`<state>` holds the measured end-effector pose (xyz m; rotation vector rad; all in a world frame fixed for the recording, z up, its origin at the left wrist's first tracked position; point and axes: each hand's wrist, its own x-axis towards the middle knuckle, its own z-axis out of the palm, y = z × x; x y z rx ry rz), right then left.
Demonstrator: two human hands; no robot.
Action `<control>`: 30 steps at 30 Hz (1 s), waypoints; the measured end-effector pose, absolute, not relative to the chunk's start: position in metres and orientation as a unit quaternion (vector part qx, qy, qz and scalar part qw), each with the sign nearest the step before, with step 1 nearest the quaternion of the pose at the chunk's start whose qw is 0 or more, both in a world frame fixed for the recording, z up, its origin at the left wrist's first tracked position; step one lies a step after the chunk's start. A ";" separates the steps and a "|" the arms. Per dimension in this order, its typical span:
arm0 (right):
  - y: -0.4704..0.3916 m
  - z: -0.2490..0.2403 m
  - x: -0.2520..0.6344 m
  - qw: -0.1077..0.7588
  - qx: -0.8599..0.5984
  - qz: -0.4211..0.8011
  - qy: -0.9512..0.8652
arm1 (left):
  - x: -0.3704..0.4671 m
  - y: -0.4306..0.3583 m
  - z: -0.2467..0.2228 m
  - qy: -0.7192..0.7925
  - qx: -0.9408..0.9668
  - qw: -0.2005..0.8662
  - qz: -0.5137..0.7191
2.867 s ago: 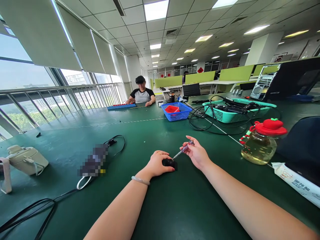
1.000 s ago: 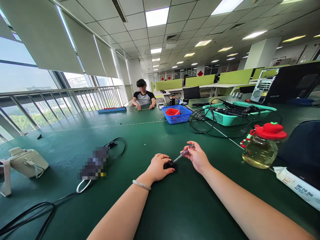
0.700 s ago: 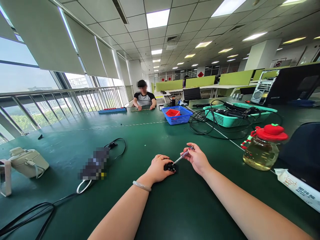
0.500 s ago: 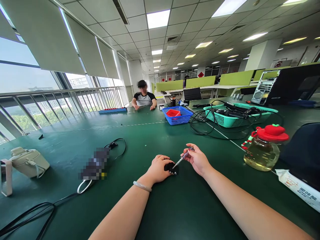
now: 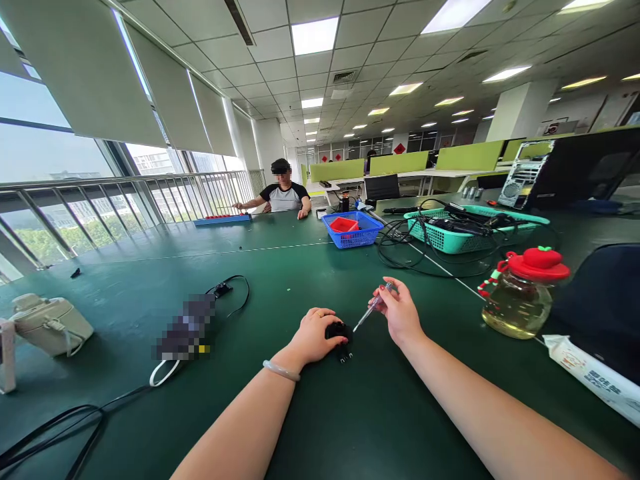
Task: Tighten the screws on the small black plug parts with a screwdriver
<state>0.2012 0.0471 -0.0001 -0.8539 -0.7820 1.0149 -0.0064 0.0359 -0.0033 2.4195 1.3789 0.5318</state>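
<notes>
My left hand (image 5: 316,339), with a pale bangle at its wrist, is closed on a small black plug (image 5: 340,331) on the green table (image 5: 400,420). Short metal prongs stick out of the plug's near end, and my fingers cover part of its body. My right hand (image 5: 397,310) grips a screwdriver (image 5: 371,312) with a see-through handle. The screwdriver slants down to the left, its tip at the plug's right edge; whether it touches I cannot tell.
On the left lie a blurred dark device (image 5: 186,327) with cables and a beige bag (image 5: 53,325). A drink jar (image 5: 517,307) and a white packet (image 5: 593,377) stand at right. Farther back are a blue basket (image 5: 367,238), a teal basket (image 5: 435,241) of cables and a seated person (image 5: 285,197).
The screwdriver tip has moved from over the plug to its right edge. The plug is turned, its prongs now pointing toward me. Across the table, the person's arm has reached toward the blue tray.
</notes>
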 end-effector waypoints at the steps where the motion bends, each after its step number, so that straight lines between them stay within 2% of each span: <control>1: 0.047 0.000 0.200 0.719 -0.391 0.443 -0.366 | -0.006 0.036 -0.003 0.481 0.844 0.151 0.185; 13: 0.034 -0.006 0.183 0.693 -0.384 0.259 -0.552 | -0.008 0.039 -0.008 0.478 0.843 0.144 0.199; 25: 0.027 -0.003 0.181 0.658 -0.371 0.182 -0.629 | -0.007 0.039 -0.008 0.469 0.848 0.145 0.200; 30: 0.020 0.000 0.177 0.619 -0.351 0.138 -0.689 | -0.008 0.041 -0.012 0.464 0.851 0.131 0.208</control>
